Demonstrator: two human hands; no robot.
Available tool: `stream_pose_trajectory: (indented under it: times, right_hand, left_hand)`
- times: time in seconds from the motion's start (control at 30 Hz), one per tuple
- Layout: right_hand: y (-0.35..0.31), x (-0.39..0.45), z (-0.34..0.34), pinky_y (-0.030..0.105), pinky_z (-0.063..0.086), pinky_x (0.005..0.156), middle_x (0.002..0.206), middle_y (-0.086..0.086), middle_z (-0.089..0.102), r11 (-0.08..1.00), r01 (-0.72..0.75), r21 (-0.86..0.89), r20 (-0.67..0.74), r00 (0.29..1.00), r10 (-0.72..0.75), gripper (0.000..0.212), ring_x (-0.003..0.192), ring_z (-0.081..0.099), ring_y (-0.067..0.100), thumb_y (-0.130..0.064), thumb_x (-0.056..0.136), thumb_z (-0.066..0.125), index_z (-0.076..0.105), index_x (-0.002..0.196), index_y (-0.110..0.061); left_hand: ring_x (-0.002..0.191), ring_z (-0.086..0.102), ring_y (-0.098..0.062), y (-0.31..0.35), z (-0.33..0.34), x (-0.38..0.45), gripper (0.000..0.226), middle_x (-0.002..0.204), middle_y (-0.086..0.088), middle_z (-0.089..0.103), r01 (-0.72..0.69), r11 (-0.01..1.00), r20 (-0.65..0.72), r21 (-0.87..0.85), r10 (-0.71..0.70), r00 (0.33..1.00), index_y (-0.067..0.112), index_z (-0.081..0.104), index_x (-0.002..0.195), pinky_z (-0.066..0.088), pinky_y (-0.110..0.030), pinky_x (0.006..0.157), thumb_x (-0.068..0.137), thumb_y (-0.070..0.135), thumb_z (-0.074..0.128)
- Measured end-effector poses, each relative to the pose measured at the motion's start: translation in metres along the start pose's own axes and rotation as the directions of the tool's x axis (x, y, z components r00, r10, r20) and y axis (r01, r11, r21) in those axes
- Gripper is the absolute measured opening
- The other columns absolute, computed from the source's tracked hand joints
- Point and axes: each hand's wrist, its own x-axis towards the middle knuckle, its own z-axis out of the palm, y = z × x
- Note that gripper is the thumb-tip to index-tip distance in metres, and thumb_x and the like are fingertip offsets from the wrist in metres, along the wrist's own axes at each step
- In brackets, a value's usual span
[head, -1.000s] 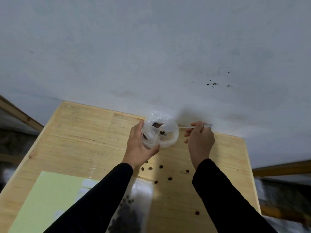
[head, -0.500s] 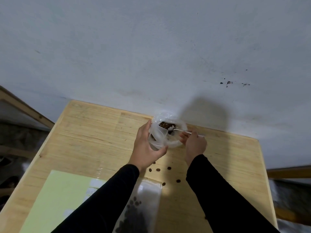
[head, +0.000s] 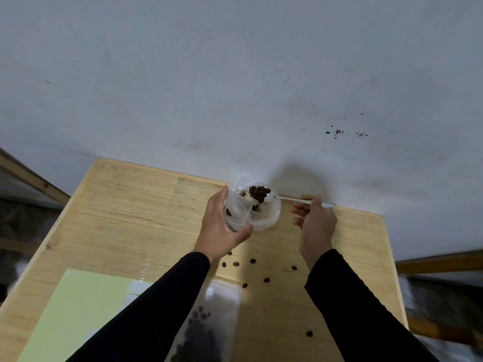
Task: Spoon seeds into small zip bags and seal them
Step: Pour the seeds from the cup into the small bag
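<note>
Nearest, a clear zip bag already holding dark seeds [head: 201, 333] is seen lying flat beside a pale green sheet [head: 75, 309] on the light wooden tabletop [head: 130, 205], with loose brown seeds [head: 236, 264] scattered further in. Beyond these, a small clear zip bag [head: 237, 212] is gripped by the left hand [head: 222, 228], thumb and fingers curled round it, over a shallow translucent dish [head: 269, 218]. A thin white plastic spoon [head: 292, 199], heaped with seeds at its bowl, is pinched at the handle by the right hand [head: 316, 223]. The bag is judged light, limp and slippery; it is best held near its mouth.
</note>
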Motion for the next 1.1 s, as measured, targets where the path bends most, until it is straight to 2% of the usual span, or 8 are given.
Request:
stream_pose_trajectory:
  times: [0.17,0.3,0.4,0.6,0.67,0.87,1.0,1.1]
  right_hand:
    - [-0.015,-0.025,-0.004,0.02,0.038,0.035,0.065,0.006,0.06,0.972,0.209,-0.111,0.202,0.962,-0.184,0.032,0.05,0.057,0.01,-0.017,0.101,0.037,0.06,0.079,-0.013]
    - [-0.01,-0.039,-0.008,0.017,0.042,0.043,0.068,0.002,0.061,0.779,0.542,-0.316,0.421,0.816,-0.397,0.025,0.05,0.053,0.006,-0.018,0.099,0.042,0.062,0.086,-0.02]
    - [-0.01,-0.045,-0.016,0.015,0.042,0.047,0.068,-0.005,0.062,0.685,0.616,-0.388,0.443,0.777,-0.448,0.017,0.043,0.051,0.004,-0.02,0.095,0.053,0.069,0.095,-0.013]
    - [-0.003,-0.056,-0.045,0.006,0.045,0.063,0.071,-0.016,0.068,0.627,0.533,-0.568,0.4,0.845,-0.356,0.009,0.066,0.06,-0.009,-0.019,0.081,0.069,0.076,0.086,-0.022]
    - [0.005,-0.061,-0.054,0.006,0.043,0.06,0.067,-0.015,0.067,0.613,0.481,-0.627,0.408,0.873,-0.268,0.008,0.064,0.059,-0.008,-0.02,0.078,0.07,0.074,0.081,-0.025]
    - [0.028,-0.067,-0.082,0.017,0.049,0.064,0.084,0.003,0.072,0.9,0.198,-0.389,0.286,0.954,-0.086,0.009,0.074,0.064,0.009,-0.011,0.082,0.07,0.072,0.085,-0.019]
    - [0.034,-0.042,-0.115,0.019,0.047,0.065,0.089,0.004,0.07,0.941,0.12,-0.316,0.161,0.984,-0.071,0.01,0.077,0.061,0.011,-0.01,0.086,0.065,0.069,0.087,-0.019]
    - [0.039,-0.015,-0.14,0.026,0.047,0.071,0.092,0.005,0.07,0.938,0.083,-0.337,0.066,0.996,-0.065,0.014,0.084,0.061,0.017,-0.01,0.086,0.065,0.067,0.082,-0.023]
  left_hand:
    - [0.128,0.023,0.003,0.003,0.0,0.0,0.104,0.148,0.008,0.023,-0.011,1.0,0.004,-0.014,0.011,1.0,0.023,0.014,0.15,0.019,-0.014,0.103,0.071,0.032,0.081]
    - [0.125,0.022,0.005,0.004,0.0,0.0,0.104,0.149,0.007,0.023,-0.007,0.999,-0.015,0.036,0.007,1.0,0.025,0.013,0.15,0.019,-0.014,0.103,0.071,0.032,0.081]
    - [0.128,0.024,0.001,0.002,-0.001,0.002,0.104,0.149,0.003,0.024,-0.014,0.996,-0.024,0.088,0.016,1.0,0.02,0.014,0.15,0.018,-0.012,0.102,0.071,0.032,0.08]
    - [0.135,0.026,-0.013,-0.002,-0.004,0.004,0.1,0.147,-0.007,0.029,-0.068,0.987,-0.029,0.144,0.073,0.997,0.009,0.018,0.148,0.014,-0.006,0.101,0.072,0.031,0.079]
    - [0.134,0.027,-0.014,-0.002,-0.005,0.004,0.1,0.146,-0.009,0.031,-0.074,0.989,-0.039,0.128,0.08,0.996,0.007,0.02,0.147,0.015,-0.006,0.1,0.071,0.028,0.08]
    - [0.134,0.029,-0.014,0.008,-0.009,0.001,0.101,0.146,-0.007,0.03,-0.093,0.989,-0.042,0.116,0.098,0.994,0.01,0.018,0.149,0.022,-0.016,0.104,0.071,0.031,0.08]
    - [0.132,0.03,-0.009,0.025,-0.013,-0.008,0.103,0.146,-0.004,0.029,-0.127,0.988,-0.091,0.085,0.135,0.987,0.013,0.017,0.15,0.024,-0.018,0.106,0.071,0.032,0.081]
    - [0.125,0.027,0.003,0.043,-0.009,-0.018,0.103,0.145,0.0,0.028,-0.13,0.991,-0.154,0.035,0.134,0.979,0.016,0.016,0.15,0.022,-0.008,0.102,0.071,0.03,0.081]
